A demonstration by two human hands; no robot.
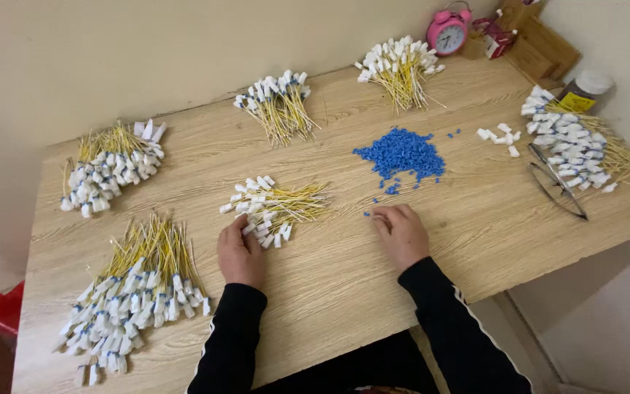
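My left hand (pixel 240 252) rests on the wooden table (pixel 329 277), its fingertips touching a small bundle of yellow wires with white tags (pixel 275 208). My right hand (pixel 401 233) lies flat a little to the right, fingers curled loosely, just below a heap of small blue plastic pieces (pixel 401 155); whether a piece is pinched under its fingers cannot be seen. A few stray blue pieces (pixel 367 214) lie beside its fingertips. Both arms wear black sleeves.
More bundles of tagged yellow wires lie at the near left (pixel 140 292), far left (pixel 111 168), back middle (pixel 278 106), back right (pixel 401 67) and right edge (pixel 574 142). Loose white tags (pixel 501 136), glasses (pixel 557 186), a pink alarm clock (pixel 448 33), a jar (pixel 585 91).
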